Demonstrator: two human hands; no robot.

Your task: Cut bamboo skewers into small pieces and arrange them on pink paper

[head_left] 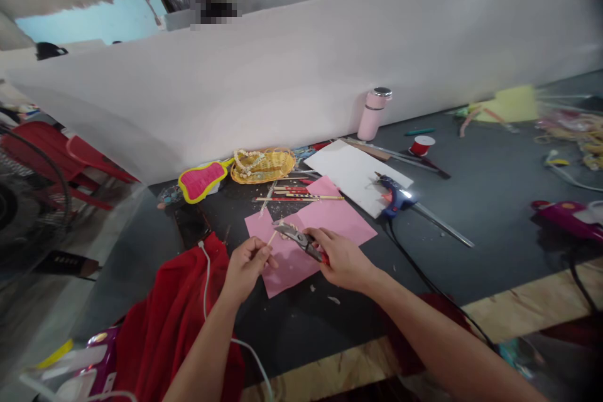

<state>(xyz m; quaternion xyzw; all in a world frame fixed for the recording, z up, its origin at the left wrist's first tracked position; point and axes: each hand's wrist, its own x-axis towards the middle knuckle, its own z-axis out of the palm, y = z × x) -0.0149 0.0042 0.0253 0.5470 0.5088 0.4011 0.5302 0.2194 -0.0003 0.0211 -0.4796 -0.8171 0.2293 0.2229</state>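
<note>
Between the fingertips of my left hand (249, 265) is a thin pale wooden stick (272, 239), tilted up toward the tool. My right hand (340, 257) is wrapped round the red handles of grey-jawed pliers (293, 235). The jaws are at the stick's upper end; whether they grip it I cannot tell. Under both hands lies pink paper (311, 264), with small pale pieces partly hidden behind the pliers. Just beyond, several thin sticks (301, 198) with red and patterned parts lie side by side.
A blue glue gun (398, 196) lies at the right by a white board (348, 166). Behind are a wicker basket (271, 166), a pink bottle (372, 114) and a red spool (421, 146). Red cloth (179, 301) with a white cable (207, 276) is at the left.
</note>
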